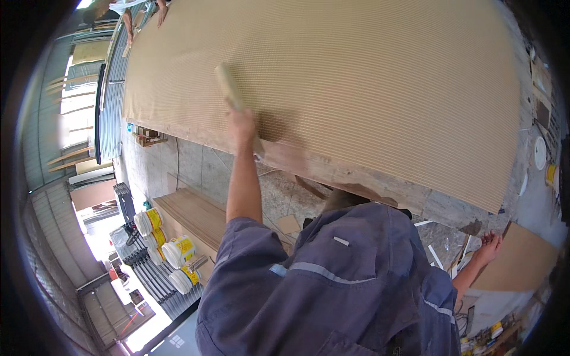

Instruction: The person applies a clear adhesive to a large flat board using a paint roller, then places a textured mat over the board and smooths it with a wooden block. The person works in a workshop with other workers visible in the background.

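Note:
A large tan sheet with fine ribbed lines lies over a worn work table. My left hand is closed around a long, pale, bar-shaped tool above the sheet's near left part. Motion blurs this tool, so its exact kind is unclear; one end points away from me, the other toward the table's near edge. Off at the right, by the table's near right corner, my right hand has its fingers loosely apart and holds nothing visible.
Another person's hands touch the sheet's far left corner. Several white and yellow buckets stand at lower left beside a stack of brown boards. A brown panel leans near my right hand. The table's bare near edge shows.

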Motion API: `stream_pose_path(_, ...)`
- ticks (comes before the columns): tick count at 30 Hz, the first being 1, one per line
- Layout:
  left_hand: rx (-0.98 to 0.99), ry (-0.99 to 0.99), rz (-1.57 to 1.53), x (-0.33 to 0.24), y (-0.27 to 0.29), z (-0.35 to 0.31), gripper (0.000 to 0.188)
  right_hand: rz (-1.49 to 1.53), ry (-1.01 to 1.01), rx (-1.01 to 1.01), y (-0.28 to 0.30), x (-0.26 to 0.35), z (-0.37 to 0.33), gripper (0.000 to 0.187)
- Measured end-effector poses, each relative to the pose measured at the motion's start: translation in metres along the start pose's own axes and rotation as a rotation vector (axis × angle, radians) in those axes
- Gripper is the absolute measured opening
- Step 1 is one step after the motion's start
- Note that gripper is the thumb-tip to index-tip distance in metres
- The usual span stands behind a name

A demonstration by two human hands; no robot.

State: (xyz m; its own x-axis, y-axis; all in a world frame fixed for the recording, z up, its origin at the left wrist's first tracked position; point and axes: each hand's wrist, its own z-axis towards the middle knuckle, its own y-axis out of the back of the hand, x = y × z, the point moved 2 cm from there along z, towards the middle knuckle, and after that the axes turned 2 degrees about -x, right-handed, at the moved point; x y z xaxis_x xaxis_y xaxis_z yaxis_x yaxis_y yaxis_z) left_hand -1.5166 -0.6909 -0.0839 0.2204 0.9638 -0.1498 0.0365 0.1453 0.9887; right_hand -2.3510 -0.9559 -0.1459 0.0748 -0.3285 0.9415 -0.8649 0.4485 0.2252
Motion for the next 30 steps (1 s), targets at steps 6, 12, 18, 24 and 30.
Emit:
stream_pose_path(6,-0.107,0.263,0.169,0.126,0.007,0.071,0.08,0.018,0.011,-0.021,-0.047,0.012,-0.083,0.029)
stream_pose_path(12,0.005,-0.295,-0.066,-0.021,0.001,-0.004,0.069,-0.028,-0.01,0.091,-0.119,0.035,-0.12,0.032)
stream_pose_path(18,0.332,-0.589,-0.188,-0.207,-0.012,-0.091,0.071,-0.194,-0.019,0.67,-0.3,0.064,-0.204,0.038)
stream_pose_path(24,0.541,-0.641,-0.878,-0.24,-0.062,-0.137,0.07,-0.224,-0.012,0.981,-0.401,0.095,-0.277,0.046)
stream_pose_path(30,1.03,-0.243,-1.099,-0.221,-0.038,-0.14,0.048,-0.336,0.178,0.941,-0.404,0.093,-0.267,0.046)
